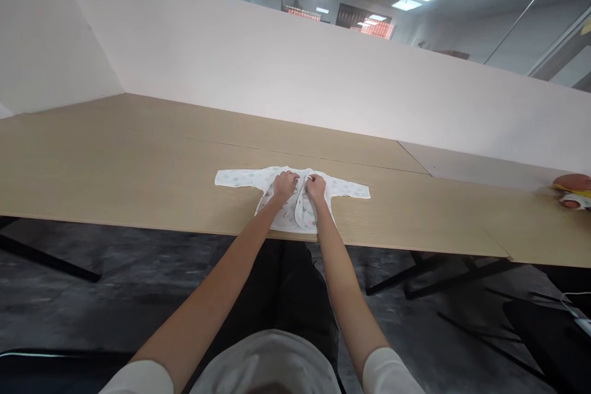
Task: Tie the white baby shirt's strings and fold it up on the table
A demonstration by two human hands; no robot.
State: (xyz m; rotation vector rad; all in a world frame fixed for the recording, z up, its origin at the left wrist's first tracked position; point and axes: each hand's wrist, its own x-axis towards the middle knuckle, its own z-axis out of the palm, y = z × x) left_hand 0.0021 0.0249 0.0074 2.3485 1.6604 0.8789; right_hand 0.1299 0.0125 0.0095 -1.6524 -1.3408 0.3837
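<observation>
A small white baby shirt [300,214] with a faint print lies on the table near its front edge, both sleeves stretched out sideways. Its front opening runs down the middle, and the loose front edge curves on the right. My left hand [285,184] rests on the upper chest, left of the opening, its fingers bent onto the fabric. Just across the opening, my right hand [316,186] pinches the cloth near the neckline. Both hands hide parts of the upper front, and their fingertips show only in part.
The long wooden table [138,166] reaches a white wall [277,61] with glass above it. At the far right lies a brown, yellow and white object [575,189]. Black table legs [50,258] and a black chair [545,338] stand below.
</observation>
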